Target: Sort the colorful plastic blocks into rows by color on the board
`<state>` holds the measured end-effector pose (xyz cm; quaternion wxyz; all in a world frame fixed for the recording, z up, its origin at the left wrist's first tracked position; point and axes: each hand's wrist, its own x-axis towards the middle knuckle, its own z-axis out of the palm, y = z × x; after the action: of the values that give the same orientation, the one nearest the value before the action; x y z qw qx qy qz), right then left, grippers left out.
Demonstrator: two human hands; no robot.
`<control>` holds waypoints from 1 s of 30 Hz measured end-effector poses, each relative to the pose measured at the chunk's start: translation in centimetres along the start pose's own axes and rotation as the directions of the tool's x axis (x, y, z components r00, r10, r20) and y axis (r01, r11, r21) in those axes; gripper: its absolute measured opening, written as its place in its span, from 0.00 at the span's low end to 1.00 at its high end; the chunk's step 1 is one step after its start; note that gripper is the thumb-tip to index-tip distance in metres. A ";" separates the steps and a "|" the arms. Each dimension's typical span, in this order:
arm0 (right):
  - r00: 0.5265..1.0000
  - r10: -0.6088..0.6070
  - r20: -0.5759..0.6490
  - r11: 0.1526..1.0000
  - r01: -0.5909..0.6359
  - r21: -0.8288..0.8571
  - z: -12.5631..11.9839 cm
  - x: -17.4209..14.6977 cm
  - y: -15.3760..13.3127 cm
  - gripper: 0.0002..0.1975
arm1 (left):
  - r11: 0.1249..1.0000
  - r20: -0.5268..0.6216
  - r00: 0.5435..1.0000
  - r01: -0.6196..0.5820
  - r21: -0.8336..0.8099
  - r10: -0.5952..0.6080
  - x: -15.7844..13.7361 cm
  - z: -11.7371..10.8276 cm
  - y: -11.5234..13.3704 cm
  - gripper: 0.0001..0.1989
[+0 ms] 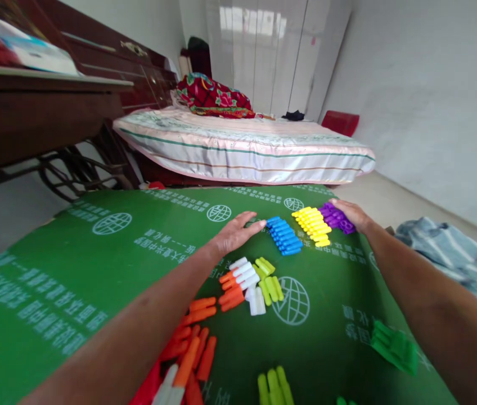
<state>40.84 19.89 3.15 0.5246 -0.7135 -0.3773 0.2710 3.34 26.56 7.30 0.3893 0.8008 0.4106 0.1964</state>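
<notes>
A row of blue finger-shaped plastic pieces (284, 236) lies on the green board (107, 264). My left hand (238, 232) is at the row's left end, thumb and fingers apart, the thumb tip at or just touching it. Yellow pieces (312, 225) form a row to the right, beside a purple cluster (336, 218). My right hand (351, 215) rests against the purple pieces' far right side with fingers stretched out, partly hidden by the hand itself. Closer to me lie white pieces (244, 274), orange pieces (232, 297) and lime-green pieces (271, 289).
More orange pieces (206, 357) lie partly behind my left forearm. Lime-green pieces (275, 387) are at the near edge, with dark green pieces (394, 346) near my right forearm. Beyond the board stands a bed (242, 149); folded cloth (445, 253) is at the right.
</notes>
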 end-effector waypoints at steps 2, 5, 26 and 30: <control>0.998 -0.003 0.070 0.999 0.000 0.035 0.8 0.0 -0.3 0.23 | 1.000 0.032 0.999 -0.025 0.007 0.025 1.8 1.3 0.8 0.40; 0.988 -0.036 0.147 0.997 0.026 0.069 2.3 -1.2 -1.0 0.21 | 0.998 0.073 0.996 -0.056 -0.005 0.056 3.7 3.0 2.0 0.41; 0.941 -0.127 0.314 0.766 -0.108 0.634 19.0 -21.1 -8.9 0.12 | 0.977 0.285 0.953 -0.045 -0.206 0.104 -4.1 -1.6 0.5 0.29; 0.913 -0.070 0.401 0.720 -0.232 0.654 20.9 -23.5 -10.9 0.14 | 0.980 0.295 0.953 -0.005 -0.198 0.064 -7.0 -4.2 0.3 0.30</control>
<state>8.41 13.72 7.00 0.6510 -0.4124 -0.3151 0.5539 -3.28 22.70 10.13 0.5202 0.7864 0.3114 0.1188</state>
